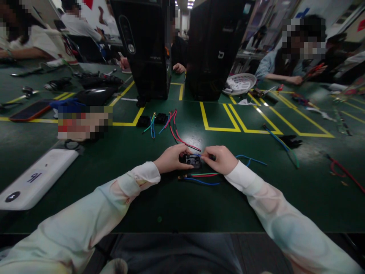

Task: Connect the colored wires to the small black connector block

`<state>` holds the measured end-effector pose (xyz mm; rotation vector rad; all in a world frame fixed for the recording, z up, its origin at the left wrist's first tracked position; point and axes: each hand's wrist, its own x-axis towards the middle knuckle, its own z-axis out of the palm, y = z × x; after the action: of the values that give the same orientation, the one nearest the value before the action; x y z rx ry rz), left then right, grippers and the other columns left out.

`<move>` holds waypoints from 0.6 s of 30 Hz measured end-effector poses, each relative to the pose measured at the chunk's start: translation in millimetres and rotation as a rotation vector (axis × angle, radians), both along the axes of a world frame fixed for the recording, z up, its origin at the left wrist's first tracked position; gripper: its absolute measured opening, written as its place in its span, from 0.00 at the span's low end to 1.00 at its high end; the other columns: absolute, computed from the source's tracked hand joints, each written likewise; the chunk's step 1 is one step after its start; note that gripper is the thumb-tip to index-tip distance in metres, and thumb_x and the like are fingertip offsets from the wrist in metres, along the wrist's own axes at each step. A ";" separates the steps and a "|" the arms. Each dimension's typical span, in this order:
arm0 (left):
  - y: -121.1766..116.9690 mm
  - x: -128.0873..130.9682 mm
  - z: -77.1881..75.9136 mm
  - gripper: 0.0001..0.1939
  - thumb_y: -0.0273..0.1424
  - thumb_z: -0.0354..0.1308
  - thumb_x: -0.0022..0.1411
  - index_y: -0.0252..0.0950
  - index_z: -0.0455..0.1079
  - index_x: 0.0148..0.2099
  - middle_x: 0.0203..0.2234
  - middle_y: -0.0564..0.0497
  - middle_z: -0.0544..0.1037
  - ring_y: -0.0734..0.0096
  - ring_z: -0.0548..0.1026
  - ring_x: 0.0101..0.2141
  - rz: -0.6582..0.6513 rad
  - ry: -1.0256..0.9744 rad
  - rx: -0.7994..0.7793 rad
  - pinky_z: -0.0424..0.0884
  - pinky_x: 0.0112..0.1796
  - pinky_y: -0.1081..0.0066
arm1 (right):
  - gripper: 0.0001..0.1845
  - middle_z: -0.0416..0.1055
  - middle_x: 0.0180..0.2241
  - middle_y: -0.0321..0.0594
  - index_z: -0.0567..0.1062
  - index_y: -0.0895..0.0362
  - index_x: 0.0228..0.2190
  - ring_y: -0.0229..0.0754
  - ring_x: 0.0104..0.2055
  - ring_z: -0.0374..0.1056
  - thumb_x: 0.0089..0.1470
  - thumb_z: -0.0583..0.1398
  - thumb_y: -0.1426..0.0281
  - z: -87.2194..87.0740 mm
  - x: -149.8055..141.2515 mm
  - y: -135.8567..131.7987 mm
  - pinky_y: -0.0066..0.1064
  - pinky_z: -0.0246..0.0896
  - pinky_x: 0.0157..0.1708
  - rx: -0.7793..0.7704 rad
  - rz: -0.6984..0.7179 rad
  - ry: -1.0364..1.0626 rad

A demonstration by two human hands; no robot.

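Observation:
Between thumb and fingers, my left hand grips a small black plastic housing with an open inside. My right hand is closed in a pinch on a blue wire at the housing's right edge. Past that hand, more blue wire trails on the table. Just below the hands lie green, red and blue wires with metal ends at the left. Above them are red wires, and two black housings with blue and green wires.
Two tall black computer towers stand at the back of the green table, which has yellow tape markings. A white power bank-like case lies left. Further right are a black part with wires, a white basket, and a person seated opposite.

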<state>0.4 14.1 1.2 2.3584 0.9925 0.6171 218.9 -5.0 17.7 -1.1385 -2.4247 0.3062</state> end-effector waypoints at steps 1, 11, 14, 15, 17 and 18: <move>0.0 -0.1 0.2 0.19 0.39 0.65 0.46 0.34 0.68 0.39 0.32 0.51 0.71 0.70 0.67 0.31 -0.003 0.001 0.001 0.64 0.31 0.71 | 0.07 0.68 0.21 0.35 0.69 0.57 0.22 0.35 0.24 0.62 0.50 0.57 0.71 -0.1 -0.1 0.5 0.26 0.50 0.26 0.014 -0.029 -0.020; -0.4 0.0 1.4 0.19 0.39 0.64 0.46 0.35 0.68 0.38 0.32 0.51 0.71 0.70 0.67 0.31 0.006 -0.002 0.007 0.63 0.31 0.72 | 0.04 0.73 0.29 0.37 0.72 0.56 0.31 0.38 0.31 0.67 0.53 0.56 0.71 0.5 6.5 8.5 0.29 0.55 0.33 0.106 0.020 -0.015; 0.0 -0.3 -0.2 0.19 0.39 0.65 0.46 0.35 0.68 0.39 0.32 0.51 0.71 0.70 0.68 0.30 0.005 -0.008 0.008 0.63 0.31 0.71 | 0.04 0.72 0.29 0.38 0.71 0.56 0.31 0.38 0.31 0.67 0.53 0.56 0.71 0.1 10.8 9.8 0.28 0.56 0.33 0.069 0.058 0.020; 0.0 -0.4 -0.6 0.19 0.39 0.65 0.46 0.34 0.68 0.39 0.31 0.51 0.71 0.70 0.68 0.30 0.005 -0.009 0.007 0.63 0.31 0.71 | 0.04 0.72 0.29 0.38 0.71 0.57 0.31 0.38 0.31 0.67 0.53 0.56 0.71 -0.4 11.7 9.8 0.28 0.56 0.33 0.059 0.049 0.023; 0.0 -0.5 -1.0 0.19 0.39 0.65 0.46 0.35 0.68 0.39 0.31 0.52 0.71 0.70 0.68 0.30 0.012 -0.014 0.005 0.63 0.31 0.71 | 0.04 0.71 0.28 0.38 0.70 0.57 0.28 0.38 0.31 0.66 0.53 0.56 0.71 -1.9 12.0 8.9 0.28 0.56 0.32 0.045 0.024 0.020; -0.1 -0.5 -1.0 0.19 0.39 0.64 0.46 0.35 0.68 0.39 0.32 0.52 0.71 0.70 0.67 0.31 0.019 -0.018 0.002 0.63 0.31 0.71 | 0.04 0.70 0.27 0.38 0.69 0.57 0.27 0.38 0.30 0.65 0.53 0.55 0.71 -2.8 11.3 8.0 0.28 0.56 0.31 0.038 0.017 0.019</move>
<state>-0.1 14.0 0.2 2.3438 1.0075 0.6455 230.2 3.0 14.9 -1.0950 -2.4147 0.2740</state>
